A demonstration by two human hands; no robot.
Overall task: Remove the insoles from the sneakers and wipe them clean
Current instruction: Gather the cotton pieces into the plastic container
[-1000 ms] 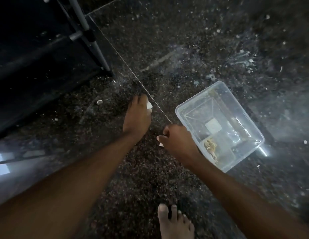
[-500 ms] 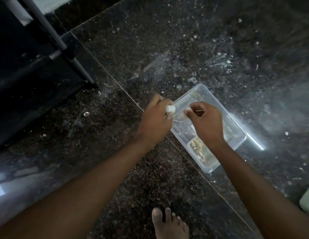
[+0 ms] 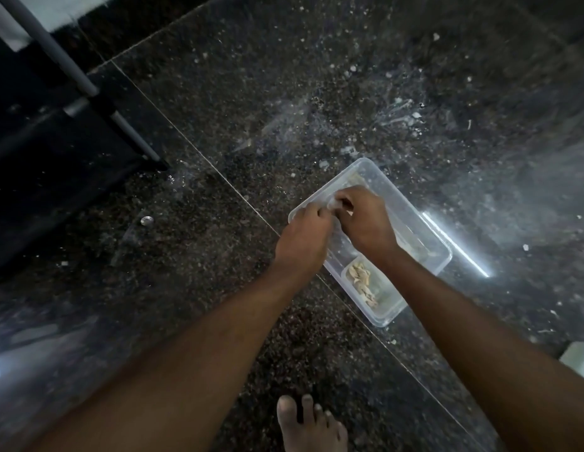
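Both my hands meet over the upper left end of a clear plastic container (image 3: 444, 256) on the dark speckled floor (image 3: 202, 288), right of frame centre. My left hand (image 3: 303, 243) and right hand (image 3: 365, 223) have their fingers curled, pinching a small pale scrap (image 3: 333, 203) between them. Crumpled tan material (image 3: 362, 282) lies in the container's lower compartment. My bare foot (image 3: 310, 425) shows at the bottom edge.

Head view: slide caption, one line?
Left hand and right hand close together over a clear plastic tub on dark floor.
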